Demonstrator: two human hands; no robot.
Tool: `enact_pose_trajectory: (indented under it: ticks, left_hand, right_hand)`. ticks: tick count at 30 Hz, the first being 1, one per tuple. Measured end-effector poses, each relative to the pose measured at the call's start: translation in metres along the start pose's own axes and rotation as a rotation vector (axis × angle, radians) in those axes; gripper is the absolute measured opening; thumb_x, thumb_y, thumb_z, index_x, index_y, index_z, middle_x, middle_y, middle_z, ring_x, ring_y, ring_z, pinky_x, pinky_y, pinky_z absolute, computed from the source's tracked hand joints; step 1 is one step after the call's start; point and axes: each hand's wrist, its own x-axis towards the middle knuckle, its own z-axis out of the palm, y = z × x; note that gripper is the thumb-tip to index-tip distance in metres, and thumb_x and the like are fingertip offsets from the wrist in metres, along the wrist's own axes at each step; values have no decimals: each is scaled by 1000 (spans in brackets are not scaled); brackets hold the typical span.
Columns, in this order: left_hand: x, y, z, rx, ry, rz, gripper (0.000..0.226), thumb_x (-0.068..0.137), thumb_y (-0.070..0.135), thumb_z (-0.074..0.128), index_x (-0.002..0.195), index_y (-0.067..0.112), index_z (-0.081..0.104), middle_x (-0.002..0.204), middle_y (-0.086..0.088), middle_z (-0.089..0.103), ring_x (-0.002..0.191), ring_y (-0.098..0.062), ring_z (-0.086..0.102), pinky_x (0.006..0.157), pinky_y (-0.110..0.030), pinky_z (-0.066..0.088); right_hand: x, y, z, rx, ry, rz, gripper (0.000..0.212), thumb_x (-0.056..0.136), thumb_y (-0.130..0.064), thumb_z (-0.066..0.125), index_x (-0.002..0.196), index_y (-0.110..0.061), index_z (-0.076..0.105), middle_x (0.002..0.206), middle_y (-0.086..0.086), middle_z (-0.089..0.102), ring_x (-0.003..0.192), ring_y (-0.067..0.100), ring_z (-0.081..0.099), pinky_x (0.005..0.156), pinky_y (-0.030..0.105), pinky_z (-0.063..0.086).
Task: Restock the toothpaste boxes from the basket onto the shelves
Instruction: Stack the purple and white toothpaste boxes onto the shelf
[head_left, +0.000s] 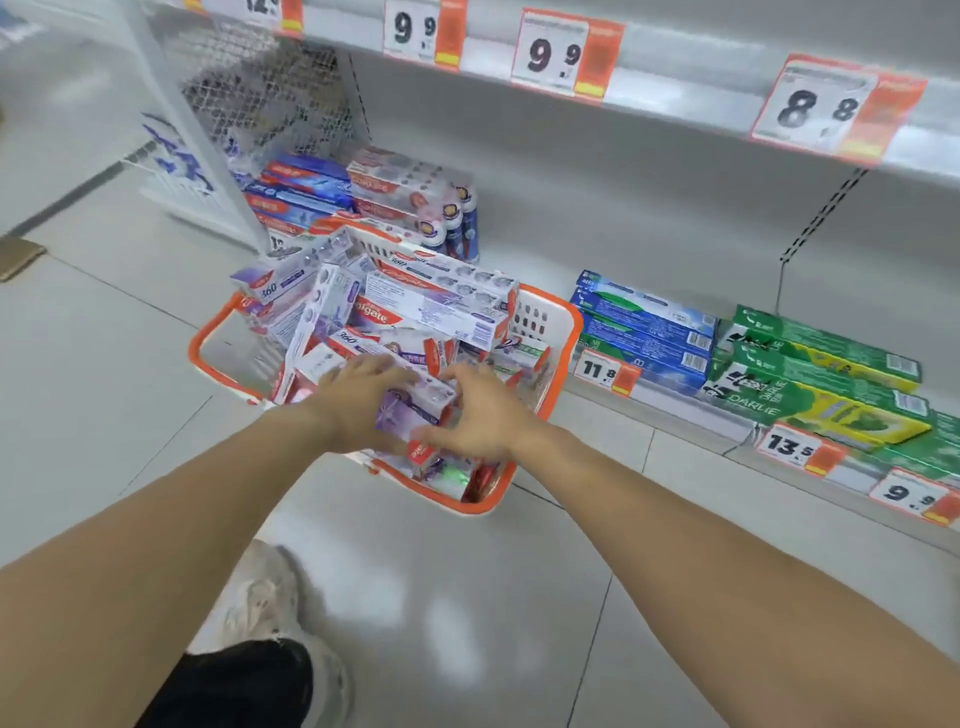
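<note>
A shop aisle — price tags (550, 52) on shelving (675, 62), boxed toothpaste (644, 327) stacked below

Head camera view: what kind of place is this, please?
Most likely a shop aisle, perhaps a supermarket. White metal shelves carry red-and-white price tags; stacked green toothpaste boxes sit on the bottom shelf, and a white plastic basket with orange rim stands on the tiled floor.

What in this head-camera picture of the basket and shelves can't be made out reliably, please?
- Head view: the boxes lower in the basket are hidden by the top boxes and both hands.
- Left hand and right hand: the grip on the purple box is unclear, fingertips hidden.
- Price tag: cut off by the right edge.
- Small print on the price tags: blurred.
</note>
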Motion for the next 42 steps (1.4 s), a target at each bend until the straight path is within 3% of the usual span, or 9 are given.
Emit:
enact_pose_trajectory:
  ticks: [4,11,17,23,29,31,33,37,42]
  left_hand:
    - [21,-18,-18,159,-118,102,114,63,47,89,153,43,20,165,0,10,152,-23,9,122,-50,13]
    - [41,-73,-43,214,-109,105,119,59,44,92,154,36,20,153,-2,25,143,-27,29,117,-45,27]
    - [46,-90,-62,222,-150,153,124,43,66,90,145,22,35,133,1,34,127,-20,37,111,-41,40]
    - [33,-98,-51,-20,-188,157,106,53,44,96,136,25,33,137,5,49,116,-13,50,101,-25,42]
    - [22,-82,-43,12,-158,140,133,49,50,94,153,31,14,150,-1,33,140,-24,33,115,-41,35]
    - [20,-75,-46,6,-191,130,116,49,55,94,145,29,32,141,1,42,131,-22,42,110,-38,40]
    - [21,-72,-48,-65,-169,91,82,52,55,93,117,26,53,125,3,57,111,-18,56,94,-32,49]
    - [20,-67,-49,-93,-94,38,48,70,48,87,99,23,59,104,4,60,93,-17,59,68,-25,45]
    - [12,-61,-55,-65,-42,-9,41,75,49,81,98,21,62,101,1,64,90,-19,61,74,-28,48]
  right_hand:
    - [15,2,19,4,-93,13,112,60,-57,88,148,-30,23,142,7,29,125,30,50,98,33,45]
    - [39,-8,22,-73,-157,35,121,63,-38,90,153,-34,9,153,11,28,130,33,48,103,42,48]
    - [42,-17,13,-52,-180,144,124,63,-27,92,153,-44,9,152,9,26,128,33,50,98,36,49]
    - [27,-18,27,-10,-30,217,116,63,-32,92,150,-46,17,147,10,37,128,31,49,102,34,43]
    - [0,-11,46,210,240,243,114,54,-42,97,145,-39,28,144,-6,51,129,19,53,107,40,48]
    - [-7,1,47,264,256,220,115,50,-43,97,144,-39,30,139,-10,55,123,15,57,103,41,51]
    - [-13,10,36,237,198,206,111,53,-39,97,144,-38,33,130,-10,58,114,12,61,98,35,54]
    - [-18,14,-15,45,78,171,79,64,-47,90,132,-35,51,114,-13,58,103,13,61,87,30,55]
    - [-23,-5,-94,-135,1,115,54,72,-59,81,112,-26,67,103,-1,66,88,15,65,76,33,56]
